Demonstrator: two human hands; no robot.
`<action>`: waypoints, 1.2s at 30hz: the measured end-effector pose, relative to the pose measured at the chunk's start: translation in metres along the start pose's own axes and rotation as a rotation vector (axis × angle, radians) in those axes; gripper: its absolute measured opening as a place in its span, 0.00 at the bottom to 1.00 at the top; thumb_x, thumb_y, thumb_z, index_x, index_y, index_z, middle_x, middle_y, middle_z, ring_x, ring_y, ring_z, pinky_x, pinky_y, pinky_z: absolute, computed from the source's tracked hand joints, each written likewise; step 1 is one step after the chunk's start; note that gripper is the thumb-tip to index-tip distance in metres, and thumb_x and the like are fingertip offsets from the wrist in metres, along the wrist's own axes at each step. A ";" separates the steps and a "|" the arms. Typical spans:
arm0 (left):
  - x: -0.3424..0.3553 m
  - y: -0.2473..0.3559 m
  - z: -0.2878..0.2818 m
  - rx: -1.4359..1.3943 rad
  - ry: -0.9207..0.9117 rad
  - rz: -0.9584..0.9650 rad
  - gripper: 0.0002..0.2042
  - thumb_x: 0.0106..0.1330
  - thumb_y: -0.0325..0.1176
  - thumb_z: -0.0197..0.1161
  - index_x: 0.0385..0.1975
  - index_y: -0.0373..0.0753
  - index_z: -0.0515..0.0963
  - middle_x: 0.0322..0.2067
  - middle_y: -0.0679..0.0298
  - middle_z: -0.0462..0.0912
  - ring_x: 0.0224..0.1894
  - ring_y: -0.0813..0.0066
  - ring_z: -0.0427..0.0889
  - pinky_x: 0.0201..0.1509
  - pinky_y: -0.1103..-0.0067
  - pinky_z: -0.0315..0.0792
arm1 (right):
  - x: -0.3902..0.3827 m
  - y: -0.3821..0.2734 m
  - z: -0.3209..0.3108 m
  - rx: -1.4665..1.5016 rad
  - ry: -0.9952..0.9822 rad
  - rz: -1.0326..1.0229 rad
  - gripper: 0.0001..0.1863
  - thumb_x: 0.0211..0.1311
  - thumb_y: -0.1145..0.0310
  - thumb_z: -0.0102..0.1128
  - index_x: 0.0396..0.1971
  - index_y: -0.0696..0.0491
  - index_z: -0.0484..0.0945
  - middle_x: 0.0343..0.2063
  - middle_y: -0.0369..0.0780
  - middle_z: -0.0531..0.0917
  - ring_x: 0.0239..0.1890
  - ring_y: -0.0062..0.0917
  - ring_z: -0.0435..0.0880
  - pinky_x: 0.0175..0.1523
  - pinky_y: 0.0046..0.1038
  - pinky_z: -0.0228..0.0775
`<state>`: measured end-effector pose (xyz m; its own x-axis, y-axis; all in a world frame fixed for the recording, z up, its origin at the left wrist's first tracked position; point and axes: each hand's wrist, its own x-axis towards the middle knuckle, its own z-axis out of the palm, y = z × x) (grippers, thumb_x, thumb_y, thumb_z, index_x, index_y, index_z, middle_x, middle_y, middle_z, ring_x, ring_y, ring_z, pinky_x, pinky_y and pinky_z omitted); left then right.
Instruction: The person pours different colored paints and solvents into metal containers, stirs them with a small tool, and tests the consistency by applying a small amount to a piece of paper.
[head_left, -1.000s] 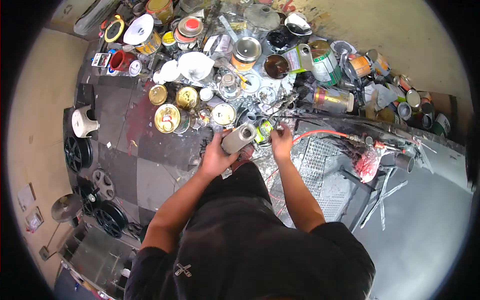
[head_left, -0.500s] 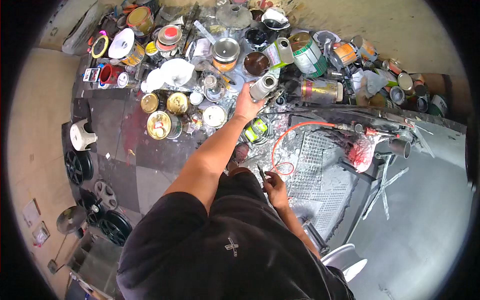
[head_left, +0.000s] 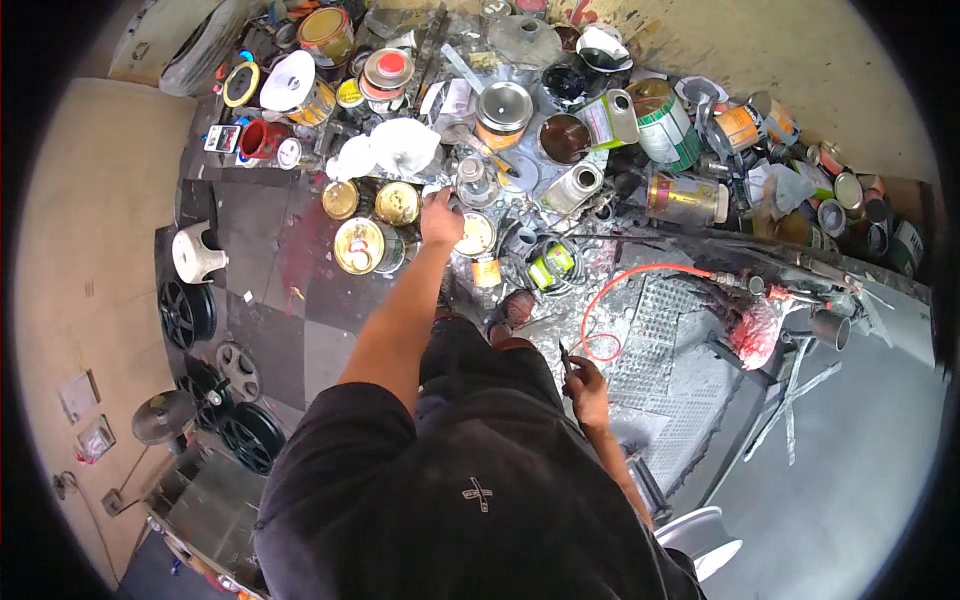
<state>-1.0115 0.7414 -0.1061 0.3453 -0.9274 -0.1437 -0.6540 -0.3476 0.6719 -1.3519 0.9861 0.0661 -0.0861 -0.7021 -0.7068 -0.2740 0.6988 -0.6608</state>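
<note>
My left hand [head_left: 440,220] reaches among the cans with its fingers closed about a small white-topped container [head_left: 430,190], mostly hidden by the hand. Gold-lidded cans [head_left: 398,203] stand just left of it, and a white-lidded can [head_left: 477,234] is right beside it. Farther right, a silver metal can [head_left: 573,188] with an open round mouth is out of my grasp. Low beside my leg, my right hand [head_left: 586,388] grips a slim dark pen-like tool [head_left: 564,357] with its tip pointing away from me; its exact kind does not show.
Paint cans, a brown-filled pot [head_left: 564,138] and crumpled white material [head_left: 403,147] crowd the far side. An orange hose [head_left: 640,268] loops over a grated plate on the right. A white stool [head_left: 198,252] and several wheels [head_left: 187,312] are at left.
The silver can has left my left hand and now rests among the cans. That hand has moved left to the small container. The whole view has shifted; my right hand keeps the tool.
</note>
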 end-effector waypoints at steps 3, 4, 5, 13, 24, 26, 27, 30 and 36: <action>0.026 -0.010 -0.004 0.207 -0.072 0.071 0.23 0.59 0.24 0.60 0.57 0.44 0.76 0.52 0.47 0.78 0.53 0.45 0.80 0.57 0.60 0.76 | -0.004 0.013 0.004 -0.030 0.028 0.007 0.24 0.59 0.68 0.59 0.56 0.61 0.78 0.28 0.43 0.86 0.29 0.24 0.84 0.39 0.28 0.76; 0.032 -0.005 -0.004 0.273 -0.140 0.130 0.25 0.60 0.23 0.58 0.60 0.45 0.75 0.54 0.47 0.77 0.54 0.46 0.80 0.59 0.60 0.76 | -0.008 0.014 0.005 -0.058 0.031 0.012 0.24 0.59 0.68 0.59 0.56 0.60 0.78 0.28 0.43 0.86 0.29 0.24 0.84 0.39 0.29 0.76; 0.039 0.000 -0.004 0.383 -0.250 0.059 0.24 0.65 0.25 0.54 0.63 0.46 0.72 0.58 0.49 0.75 0.58 0.47 0.79 0.61 0.59 0.76 | -0.009 0.025 0.008 -0.066 0.042 0.032 0.24 0.59 0.67 0.60 0.56 0.59 0.77 0.28 0.43 0.86 0.29 0.25 0.84 0.39 0.29 0.76; 0.057 0.007 -0.019 0.409 -0.325 0.089 0.19 0.66 0.26 0.54 0.57 0.42 0.77 0.57 0.51 0.80 0.56 0.46 0.82 0.59 0.57 0.77 | -0.033 0.027 0.030 -0.044 0.123 0.148 0.24 0.61 0.65 0.62 0.57 0.56 0.78 0.30 0.41 0.86 0.32 0.24 0.84 0.39 0.29 0.75; -0.059 0.005 -0.061 -0.053 -0.301 0.305 0.12 0.63 0.34 0.71 0.35 0.32 0.78 0.34 0.53 0.82 0.35 0.57 0.81 0.44 0.64 0.75 | -0.031 0.056 0.028 0.035 0.150 0.077 0.26 0.62 0.63 0.60 0.60 0.56 0.76 0.38 0.47 0.88 0.41 0.33 0.87 0.50 0.36 0.76; -0.072 0.024 -0.059 -0.108 -0.417 0.257 0.10 0.64 0.32 0.69 0.35 0.32 0.77 0.34 0.53 0.82 0.33 0.62 0.81 0.41 0.67 0.75 | -0.034 0.059 0.023 0.127 0.164 0.092 0.25 0.62 0.65 0.59 0.59 0.56 0.77 0.40 0.47 0.88 0.41 0.32 0.86 0.50 0.36 0.76; -0.077 0.065 -0.069 -0.092 -0.453 0.237 0.11 0.65 0.31 0.69 0.37 0.31 0.76 0.37 0.53 0.83 0.33 0.66 0.81 0.41 0.69 0.75 | -0.036 0.055 0.020 0.184 0.173 0.100 0.23 0.62 0.69 0.59 0.59 0.56 0.77 0.41 0.46 0.88 0.41 0.31 0.86 0.51 0.34 0.76; -0.055 0.110 -0.047 -0.299 -0.549 0.106 0.15 0.73 0.29 0.59 0.55 0.30 0.69 0.50 0.54 0.82 0.49 0.69 0.83 0.50 0.74 0.77 | -0.037 0.067 0.009 0.192 0.183 0.092 0.23 0.61 0.73 0.59 0.57 0.57 0.77 0.42 0.46 0.88 0.40 0.30 0.85 0.49 0.33 0.76; 0.035 0.246 -0.021 -0.529 -0.364 0.229 0.17 0.65 0.36 0.70 0.49 0.37 0.77 0.37 0.66 0.80 0.38 0.75 0.77 0.44 0.75 0.73 | -0.034 0.109 -0.012 0.330 0.214 0.035 0.22 0.62 0.75 0.56 0.57 0.58 0.76 0.28 0.38 0.82 0.29 0.22 0.81 0.36 0.26 0.73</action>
<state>-1.1460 0.6263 0.0693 -0.0718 -0.9891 -0.1282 -0.2346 -0.1082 0.9661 -1.3903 1.0844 0.0216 -0.2973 -0.6655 -0.6846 0.0523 0.7046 -0.7077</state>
